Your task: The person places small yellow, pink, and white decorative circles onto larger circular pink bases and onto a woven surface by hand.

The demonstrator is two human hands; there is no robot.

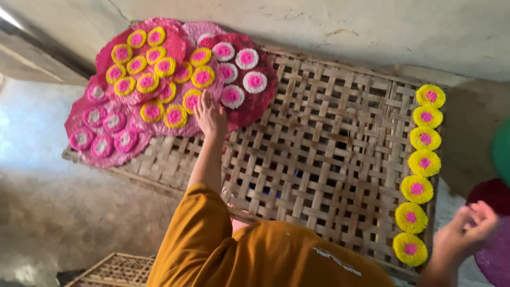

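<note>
A flat woven bamboo lattice tray carries everything. At its far left corner lies an overlapping heap of round pink woven mats, with small round yellow-and-pink, white-and-pink and pink-and-grey tufted discs lying on them. The left hand rests on the near edge of that heap. Along the tray's right edge runs a single row of seven round yellow tufted discs with pink centres, from far corner to near corner. The right hand is just beyond the tray's near right corner.

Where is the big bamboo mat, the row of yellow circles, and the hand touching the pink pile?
Woven bamboo mat (324,143): head view, on bare lattice near its middle.
Row of yellow discs (423,162): head view, on the middle disc's yellow ring.
Left hand (211,116): head view, on the back of the hand.
</note>
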